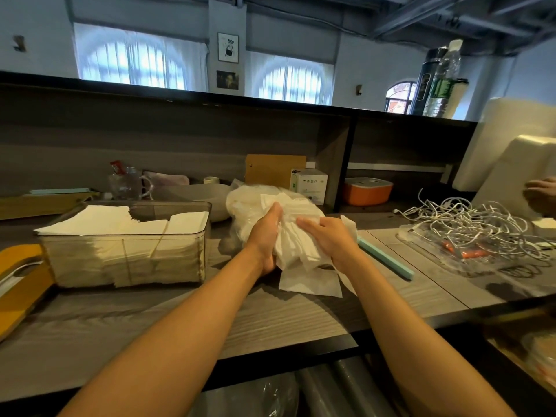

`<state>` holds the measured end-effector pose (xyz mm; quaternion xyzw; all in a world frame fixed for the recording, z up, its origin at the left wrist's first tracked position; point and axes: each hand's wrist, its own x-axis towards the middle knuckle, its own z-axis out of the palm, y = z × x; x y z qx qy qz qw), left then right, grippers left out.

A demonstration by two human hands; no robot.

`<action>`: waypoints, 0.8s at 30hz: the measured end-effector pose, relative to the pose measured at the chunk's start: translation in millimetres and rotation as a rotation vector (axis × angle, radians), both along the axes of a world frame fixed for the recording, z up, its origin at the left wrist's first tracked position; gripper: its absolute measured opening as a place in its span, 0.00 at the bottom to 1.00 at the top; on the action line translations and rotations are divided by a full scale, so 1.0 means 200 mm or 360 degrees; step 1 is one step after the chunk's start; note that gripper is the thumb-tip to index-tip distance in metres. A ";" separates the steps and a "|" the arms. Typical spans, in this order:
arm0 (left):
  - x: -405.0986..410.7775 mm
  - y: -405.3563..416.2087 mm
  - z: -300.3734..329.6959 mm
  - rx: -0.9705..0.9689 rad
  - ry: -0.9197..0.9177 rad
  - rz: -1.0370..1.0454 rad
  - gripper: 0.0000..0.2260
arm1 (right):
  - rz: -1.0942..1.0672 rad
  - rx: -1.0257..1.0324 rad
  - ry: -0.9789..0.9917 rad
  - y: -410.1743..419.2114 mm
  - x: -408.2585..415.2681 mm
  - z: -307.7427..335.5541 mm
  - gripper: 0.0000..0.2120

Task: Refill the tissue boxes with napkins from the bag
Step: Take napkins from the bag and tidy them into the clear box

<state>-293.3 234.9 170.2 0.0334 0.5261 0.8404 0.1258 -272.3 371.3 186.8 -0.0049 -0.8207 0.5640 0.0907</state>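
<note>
A clear plastic bag [249, 203] of white napkins lies on the grey counter at the centre. Both my hands hold a loose bundle of napkins [296, 245] in front of the bag. My left hand [266, 233] grips the bundle from its left side, and my right hand [326, 236] presses against its right side with the fingers laid over the top. One napkin [310, 282] lies flat on the counter under the bundle. To the left stands a clear tissue box [198, 245], mostly filled with stacked napkins [120, 224].
A tangle of white cables [472, 224] covers a clear tray at the right. A light blue strip [385, 260] lies beside my right wrist. An orange box [367, 191] sits on the shelf. Another person's hand [540, 194] holds a white pack at the far right. Yellow boards [18, 284] lie at the left.
</note>
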 end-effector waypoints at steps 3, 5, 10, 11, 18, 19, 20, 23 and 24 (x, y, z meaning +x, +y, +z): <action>0.01 0.00 -0.01 -0.0143 0.0115 -0.0016 0.17 | -0.0084 -0.0195 0.0003 0.01 0.01 0.01 0.11; 0.03 0.01 -0.02 -0.0203 0.0172 -0.0018 0.13 | -0.0149 -0.0339 0.0069 0.02 0.01 0.01 0.07; 0.00 0.01 -0.02 -0.0096 0.0121 0.0091 0.15 | -0.0296 -0.0524 0.0102 0.04 0.02 0.02 0.05; -0.01 0.00 -0.02 -0.0058 0.0102 0.0149 0.16 | -0.0297 -0.0617 0.0135 0.04 0.03 0.03 0.06; -0.02 -0.04 0.03 0.0323 -0.0043 0.0415 0.15 | 0.0353 -0.1355 0.0198 0.06 0.06 0.08 0.17; -0.01 -0.04 0.03 0.0359 -0.0052 0.0406 0.15 | 0.0431 -0.1306 0.0196 0.05 0.07 0.08 0.18; -0.01 -0.04 0.03 0.0381 -0.0062 0.0398 0.14 | 0.0479 -0.1203 0.0206 0.04 0.07 0.08 0.19; 0.00 -0.03 0.06 0.0408 -0.0135 0.0431 0.09 | 0.0482 -0.0737 0.0258 0.01 0.07 0.06 0.19; 0.00 -0.03 0.06 0.0405 -0.0151 0.0405 0.11 | 0.0465 -0.0591 0.0272 0.00 0.07 0.05 0.17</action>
